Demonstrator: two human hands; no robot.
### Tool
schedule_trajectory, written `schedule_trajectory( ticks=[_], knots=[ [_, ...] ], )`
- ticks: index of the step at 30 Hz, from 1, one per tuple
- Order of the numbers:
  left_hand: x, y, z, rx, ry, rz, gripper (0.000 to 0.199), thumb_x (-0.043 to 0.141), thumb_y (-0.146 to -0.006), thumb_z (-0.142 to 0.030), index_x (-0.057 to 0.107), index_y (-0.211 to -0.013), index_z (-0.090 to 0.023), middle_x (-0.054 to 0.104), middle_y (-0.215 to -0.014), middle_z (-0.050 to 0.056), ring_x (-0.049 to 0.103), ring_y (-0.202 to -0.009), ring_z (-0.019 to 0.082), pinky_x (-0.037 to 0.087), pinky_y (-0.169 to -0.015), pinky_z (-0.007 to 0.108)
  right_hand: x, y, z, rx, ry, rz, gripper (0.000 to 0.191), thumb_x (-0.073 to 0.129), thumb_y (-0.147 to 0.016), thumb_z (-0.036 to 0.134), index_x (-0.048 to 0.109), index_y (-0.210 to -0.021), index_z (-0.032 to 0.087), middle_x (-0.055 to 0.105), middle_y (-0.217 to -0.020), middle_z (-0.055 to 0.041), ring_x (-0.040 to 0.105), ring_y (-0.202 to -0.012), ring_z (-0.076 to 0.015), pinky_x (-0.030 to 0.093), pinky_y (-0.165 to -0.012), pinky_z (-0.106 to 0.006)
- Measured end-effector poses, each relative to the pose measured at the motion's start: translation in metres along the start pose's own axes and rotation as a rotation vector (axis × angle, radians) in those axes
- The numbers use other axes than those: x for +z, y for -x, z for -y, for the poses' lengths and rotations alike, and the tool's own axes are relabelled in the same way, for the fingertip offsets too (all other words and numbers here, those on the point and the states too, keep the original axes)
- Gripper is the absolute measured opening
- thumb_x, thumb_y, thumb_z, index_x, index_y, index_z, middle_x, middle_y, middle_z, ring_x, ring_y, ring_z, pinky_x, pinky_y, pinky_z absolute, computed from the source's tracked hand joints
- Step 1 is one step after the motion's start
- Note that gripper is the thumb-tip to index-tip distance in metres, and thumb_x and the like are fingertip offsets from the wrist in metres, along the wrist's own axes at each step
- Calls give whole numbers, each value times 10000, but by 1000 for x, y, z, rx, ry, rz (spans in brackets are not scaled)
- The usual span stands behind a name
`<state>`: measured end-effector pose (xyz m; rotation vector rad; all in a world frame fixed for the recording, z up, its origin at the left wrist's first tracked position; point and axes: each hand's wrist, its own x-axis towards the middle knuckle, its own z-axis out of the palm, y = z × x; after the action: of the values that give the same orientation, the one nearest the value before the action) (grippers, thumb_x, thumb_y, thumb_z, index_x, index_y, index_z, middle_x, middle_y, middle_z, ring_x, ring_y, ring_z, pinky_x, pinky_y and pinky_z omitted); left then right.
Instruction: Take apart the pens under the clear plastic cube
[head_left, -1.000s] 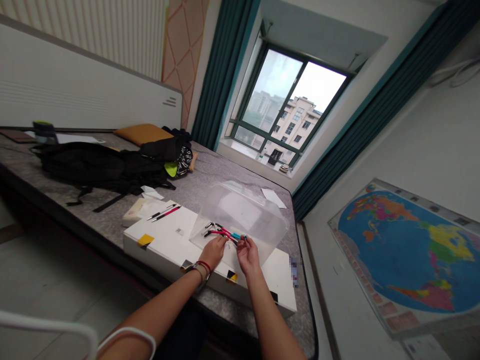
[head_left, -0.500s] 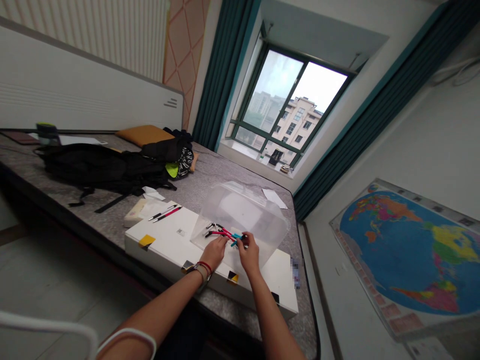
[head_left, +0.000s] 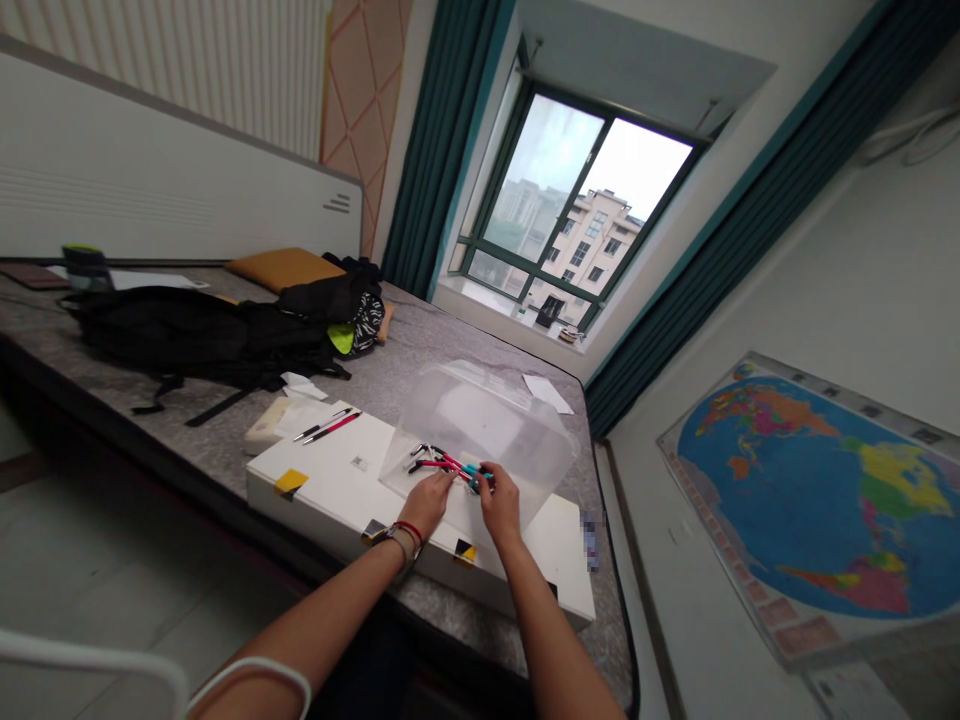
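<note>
A translucent plastic box [head_left: 517, 420] stands on a long white carton [head_left: 330, 480]. Several pens [head_left: 429, 463], red, black and white, lie crossed within the near part of the box. My left hand [head_left: 427, 503] reaches over the near side, its fingertips pinched together at the red pens; what exactly they grip is hidden. Close by on the right, the fingers of my right hand [head_left: 500, 500] are closed on the teal pens [head_left: 474, 474], whose ends overlap the red ones. Left of the box, a red pen [head_left: 332, 428] and a black-and-silver pen [head_left: 322, 424] rest on the carton.
The carton is on a grey mattress [head_left: 442, 345]. Behind its left end are a tissue pack [head_left: 266, 425] and a black backpack [head_left: 180, 335]. An orange cushion [head_left: 285, 268] lies farther back. White paper [head_left: 547, 393] lies behind the box; a world map [head_left: 810, 500] hangs right.
My right fingers have shifted slightly on the teal pens, which now sit more bunched together. My left hand stays almost in place. The view has moved a little.
</note>
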<state>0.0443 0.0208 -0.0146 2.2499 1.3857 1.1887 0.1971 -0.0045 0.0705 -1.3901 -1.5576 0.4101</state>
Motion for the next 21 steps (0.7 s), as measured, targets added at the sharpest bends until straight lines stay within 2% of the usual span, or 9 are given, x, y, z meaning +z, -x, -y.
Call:
schedule_trajectory(
  ticks=[3,5,8,11,15,17,19,21],
  knots=[
    [0,0,0,-12,-7,6,402,388,-899,-109,547,-1255,-207,645,-1094,87,600,-1022,188,478,-939,339,-4,-8,7,77,-40,-160,309,565,-831,419,618,-1035,194,672,-937,-71,601,-785,-199,463,-780,-314],
    [-1,0,-2,-19,6,-1,406,389,-900,-113,535,-1266,-208,636,-1117,88,599,-1023,183,481,-938,338,-4,-12,10,107,-97,-213,335,575,-817,443,607,-1032,188,667,-945,-75,606,-805,-199,476,-749,-301],
    [-5,0,-5,-36,37,-39,385,403,-905,-141,518,-1268,-200,599,-1185,92,574,-1081,187,476,-955,338,1,-16,8,119,-163,-198,330,601,-790,441,616,-998,186,664,-936,-70,611,-797,-189,491,-697,-279],
    [-8,0,-8,-47,74,-75,366,419,-904,-157,503,-1259,-191,573,-1194,95,552,-1116,191,473,-965,344,7,-17,-3,154,-174,-174,305,616,-767,425,635,-948,180,666,-888,-56,598,-709,-164,497,-625,-258],
    [-11,-1,-10,-63,134,-148,296,392,-927,-183,520,-1195,-190,586,-1138,86,554,-1090,189,461,-972,363,9,-21,-17,301,-226,-167,315,630,-730,434,654,-905,173,672,-822,-46,596,-652,-158,489,-515,-235],
    [-13,-2,-12,-87,161,-171,269,400,-940,-242,527,-1171,-189,604,-1089,80,586,-1004,185,477,-932,362,7,-25,-18,366,-255,-102,313,644,-711,427,666,-887,169,680,-794,-42,605,-627,-160,487,-487,-236],
    [-15,-1,-12,-96,178,-156,300,451,-930,-333,522,-1182,-188,617,-1070,75,608,-913,177,495,-884,348,4,-29,-14,386,-264,25,294,673,-689,404,686,-859,165,683,-739,-36,604,-579,-157,483,-476,-242],
    [-15,0,-12,-77,179,-110,358,501,-903,-401,526,-1198,-199,627,-1094,73,617,-911,180,496,-873,336,1,-34,-9,362,-249,177,261,706,-666,371,707,-825,163,679,-676,-28,592,-535,-150,470,-470,-242]
  ],
)
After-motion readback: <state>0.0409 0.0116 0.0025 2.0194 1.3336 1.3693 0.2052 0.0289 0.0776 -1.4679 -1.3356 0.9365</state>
